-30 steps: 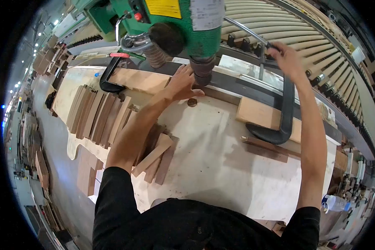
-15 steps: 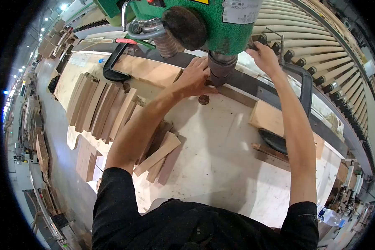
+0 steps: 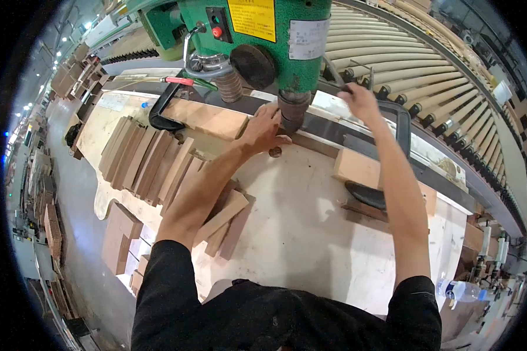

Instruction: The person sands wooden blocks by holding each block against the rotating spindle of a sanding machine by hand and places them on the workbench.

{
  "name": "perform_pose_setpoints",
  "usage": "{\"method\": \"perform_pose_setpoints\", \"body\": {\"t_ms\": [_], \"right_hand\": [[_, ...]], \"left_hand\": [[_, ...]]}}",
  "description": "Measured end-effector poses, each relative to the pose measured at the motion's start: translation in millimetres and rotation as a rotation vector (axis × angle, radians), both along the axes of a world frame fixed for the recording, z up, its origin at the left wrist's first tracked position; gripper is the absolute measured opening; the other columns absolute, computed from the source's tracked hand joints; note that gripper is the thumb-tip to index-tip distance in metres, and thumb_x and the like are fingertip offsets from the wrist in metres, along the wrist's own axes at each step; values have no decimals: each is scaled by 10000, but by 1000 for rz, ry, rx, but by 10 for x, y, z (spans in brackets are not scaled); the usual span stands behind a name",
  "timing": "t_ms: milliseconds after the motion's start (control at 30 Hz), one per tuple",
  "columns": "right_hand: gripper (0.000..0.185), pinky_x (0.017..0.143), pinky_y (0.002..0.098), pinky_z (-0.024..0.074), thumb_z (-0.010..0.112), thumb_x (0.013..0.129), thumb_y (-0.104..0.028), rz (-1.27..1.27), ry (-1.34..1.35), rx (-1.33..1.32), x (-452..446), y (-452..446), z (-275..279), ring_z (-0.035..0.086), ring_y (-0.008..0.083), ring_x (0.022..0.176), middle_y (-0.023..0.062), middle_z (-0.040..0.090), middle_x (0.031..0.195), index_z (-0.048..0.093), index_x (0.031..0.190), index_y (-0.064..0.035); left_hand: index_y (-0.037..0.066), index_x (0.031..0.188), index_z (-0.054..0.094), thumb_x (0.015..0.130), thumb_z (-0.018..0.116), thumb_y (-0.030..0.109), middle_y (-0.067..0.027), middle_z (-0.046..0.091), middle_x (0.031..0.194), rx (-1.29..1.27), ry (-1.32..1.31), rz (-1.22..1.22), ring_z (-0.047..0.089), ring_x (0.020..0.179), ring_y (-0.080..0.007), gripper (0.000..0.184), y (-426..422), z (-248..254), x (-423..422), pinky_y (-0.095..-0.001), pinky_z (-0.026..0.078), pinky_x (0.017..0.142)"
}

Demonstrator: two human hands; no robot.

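A green drill press stands over the work surface, with its dark chuck low near the fence. My left hand is closed around the left end of a narrow wooden strip, right beside the chuck. The strip lies along the fence between two light wooden blocks, a left block and a right block. My right hand grips the dark end of the feed lever, to the right of the drill press. A round dark hole shows in the board below my left hand.
Black clamps hold the blocks at left and right. Wooden strips stand in a row at left, with loose pieces nearer me. A roller conveyor runs behind. A plastic bottle is at lower right.
The camera view has tilted, so more of the drill press shows. My right hand sits a little lower relative to the press, still on the lever. My left hand stays beside the chuck.
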State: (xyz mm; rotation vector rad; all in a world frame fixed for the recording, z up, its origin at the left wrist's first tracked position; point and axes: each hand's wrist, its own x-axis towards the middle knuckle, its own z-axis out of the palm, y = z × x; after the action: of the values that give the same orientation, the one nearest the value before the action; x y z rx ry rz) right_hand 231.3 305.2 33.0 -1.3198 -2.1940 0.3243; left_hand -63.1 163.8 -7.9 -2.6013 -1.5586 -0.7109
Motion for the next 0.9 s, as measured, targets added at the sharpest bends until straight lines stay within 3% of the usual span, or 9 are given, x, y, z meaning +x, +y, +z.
{"method": "perform_pose_setpoints", "body": {"t_ms": [67,100,133,200,300,367,533,667,900], "right_hand": [[362,782,477,516,644,916,-407,-63,16,188,439,-191,287,671,412,916,208,710,944,702,1113,-110],[367,779,470,519,631,924,-411,-71,11,176,600,-256,528,676,408,908,205,712,960,707,1109,-103],[374,776,463,523,619,932,-414,-84,6,157,770,-304,797,682,404,901,201,715,976,712,1104,-96],[409,790,444,531,620,926,-422,-54,84,300,876,-477,1297,692,385,902,213,710,997,716,1105,-66],[451,797,361,539,632,924,-370,-6,62,421,916,-260,1609,708,295,914,177,722,999,643,1248,-56],[376,801,381,545,636,913,-260,42,141,313,856,-303,1696,693,301,928,189,709,1069,645,1243,-81],[389,857,427,509,637,902,-347,-120,208,222,764,-622,1782,672,351,979,193,712,1023,679,1170,-68],[399,873,429,509,638,891,-350,-92,217,147,776,-621,1840,670,358,999,208,710,1028,684,1158,-57],[370,900,434,506,637,878,-314,-43,257,191,765,-553,1797,665,368,1032,223,707,1043,701,1124,-45]], "left_hand": [[-13,1259,508,801,777,346,-202,471,1304,-38,-64,219,439,1251,-396,641,-206,-43,141,-494,394,1014],[-56,1267,469,869,706,348,-220,447,1280,-44,214,205,451,1210,-399,615,-286,-34,179,-480,409,1001],[-30,1263,486,907,649,327,-197,468,1220,-58,113,187,469,1163,-383,530,-399,-29,230,-470,414,997],[-20,1252,511,919,615,247,-196,487,1231,-93,274,103,471,1184,-375,439,-498,-48,326,-463,416,1000],[-10,1237,538,926,568,158,-200,508,1245,-37,141,166,495,1171,-392,354,-482,-187,371,-477,423,997],[4,1198,551,897,543,97,-192,534,1191,21,171,107,511,1151,-381,315,-382,-359,252,-474,429,993],[13,1258,544,890,565,80,-220,567,1211,-45,97,176,528,1149,-405,375,-464,-454,181,-477,433,1001],[12,1232,572,874,622,88,-199,597,1170,-231,-74,165,551,1101,-416,369,-1030,194,345,-483,465,939],[14,1148,601,853,639,26,-183,611,1119,16,-161,-21,565,1062,-390,297,-1747,489,929,-467,478,898]]}}
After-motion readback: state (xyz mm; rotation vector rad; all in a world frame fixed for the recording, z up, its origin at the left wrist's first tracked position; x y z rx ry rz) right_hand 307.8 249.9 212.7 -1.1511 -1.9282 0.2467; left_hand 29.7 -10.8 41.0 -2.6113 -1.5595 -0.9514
